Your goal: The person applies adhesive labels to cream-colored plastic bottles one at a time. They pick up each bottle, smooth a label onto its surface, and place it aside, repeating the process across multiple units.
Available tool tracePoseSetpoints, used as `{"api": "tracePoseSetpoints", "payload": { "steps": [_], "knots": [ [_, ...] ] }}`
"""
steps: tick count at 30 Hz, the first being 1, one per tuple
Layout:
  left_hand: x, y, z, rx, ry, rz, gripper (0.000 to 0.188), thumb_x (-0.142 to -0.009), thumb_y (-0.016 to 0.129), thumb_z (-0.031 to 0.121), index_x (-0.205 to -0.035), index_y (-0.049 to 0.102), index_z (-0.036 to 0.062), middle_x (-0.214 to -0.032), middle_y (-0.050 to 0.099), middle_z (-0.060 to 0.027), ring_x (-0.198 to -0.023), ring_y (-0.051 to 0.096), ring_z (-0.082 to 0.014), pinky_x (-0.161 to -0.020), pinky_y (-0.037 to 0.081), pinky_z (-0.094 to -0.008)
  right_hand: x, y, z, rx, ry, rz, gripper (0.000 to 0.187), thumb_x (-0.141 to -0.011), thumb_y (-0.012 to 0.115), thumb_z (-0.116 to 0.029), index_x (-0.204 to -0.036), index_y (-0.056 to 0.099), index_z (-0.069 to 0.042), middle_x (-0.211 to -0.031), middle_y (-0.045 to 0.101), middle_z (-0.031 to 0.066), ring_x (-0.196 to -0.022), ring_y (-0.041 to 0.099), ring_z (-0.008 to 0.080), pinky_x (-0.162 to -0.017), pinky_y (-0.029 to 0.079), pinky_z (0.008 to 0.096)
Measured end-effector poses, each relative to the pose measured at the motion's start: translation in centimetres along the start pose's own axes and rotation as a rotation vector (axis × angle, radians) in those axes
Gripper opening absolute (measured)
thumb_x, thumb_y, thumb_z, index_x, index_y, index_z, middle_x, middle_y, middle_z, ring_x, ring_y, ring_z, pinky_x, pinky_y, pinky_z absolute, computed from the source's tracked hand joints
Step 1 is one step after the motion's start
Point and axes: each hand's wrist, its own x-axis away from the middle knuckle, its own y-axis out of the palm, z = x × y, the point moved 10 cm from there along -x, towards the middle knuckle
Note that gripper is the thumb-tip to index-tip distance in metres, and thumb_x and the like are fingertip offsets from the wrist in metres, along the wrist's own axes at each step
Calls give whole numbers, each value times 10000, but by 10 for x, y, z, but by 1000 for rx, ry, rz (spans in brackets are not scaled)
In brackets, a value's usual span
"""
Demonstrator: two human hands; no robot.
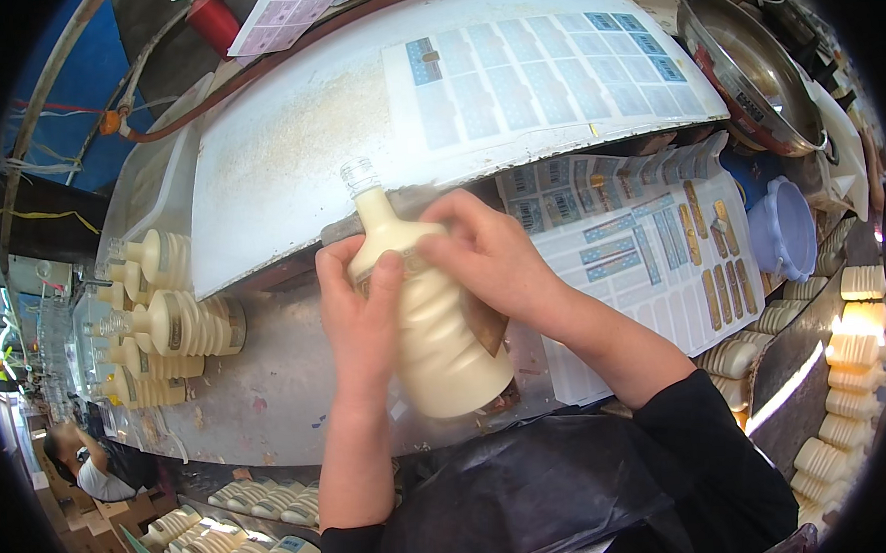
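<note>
A cream bottle (451,366) with a ribbed, spiral body and a clear threaded neck lies tilted in front of me, neck pointing away. My left hand (355,316) grips its shoulder from the left, with the thumb on top. On the right side of the shoulder, my right hand (487,252) is closed, its curled fingers against the bottle. A small dark patch, perhaps a label, shows between the two hands. Below my right hand, a flat brown piece (487,326) sits against the bottle's right side; I cannot tell whether it is held. The right fingertips are partly blurred.
Similar bottles (180,325) stand clustered on the left. A white board (297,174) bears a label sheet (543,76). More label sheets (624,297) with gold strips lie right, beside a lilac bucket (783,231) and a metal pan (752,55). A person (97,465) sits far left.
</note>
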Motion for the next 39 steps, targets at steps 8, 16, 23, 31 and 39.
{"api": "tracePoseSetpoints", "payload": {
  "steps": [8,16,23,31,39],
  "knots": [
    [-1,-2,-5,63,18,-56,419,-972,706,262,-1259,544,5,-1142,644,-121,-1007,618,-166,-891,520,-326,-1,-1,0,26,-19,17,333,-937,734,-298,-1107,634,-30,-694,550,43,-629,526,134,-592,437,319],
    [-1,-2,-2,14,2,-26,448,-956,728,298,-1246,547,7,-1137,652,-134,-1017,625,-177,-891,523,-331,-2,1,7,-37,9,-9,309,-947,722,-275,-1117,632,-33,-712,609,51,-644,562,125,-610,455,309],
    [-2,-4,-3,-23,26,-31,474,-953,724,326,-1250,547,2,-1133,656,-140,-1013,627,-187,-891,524,-346,-3,1,7,-23,3,-30,318,-956,717,-283,-1132,629,-33,-718,616,48,-653,568,116,-617,462,307],
    [1,-1,7,-73,17,-31,451,-943,706,282,-1257,529,10,-1140,659,-162,-1020,637,-212,-899,525,-355,1,1,-7,99,-8,-56,398,-944,726,-352,-1160,611,-38,-746,626,63,-676,582,129,-630,474,320],
    [0,-1,8,-100,42,-44,461,-922,718,258,-1259,525,9,-1151,651,-172,-1033,636,-235,-910,523,-374,-4,3,12,4,-32,-64,420,-919,757,-363,-1155,608,-49,-713,548,36,-647,518,132,-594,427,325]
  ]
}}
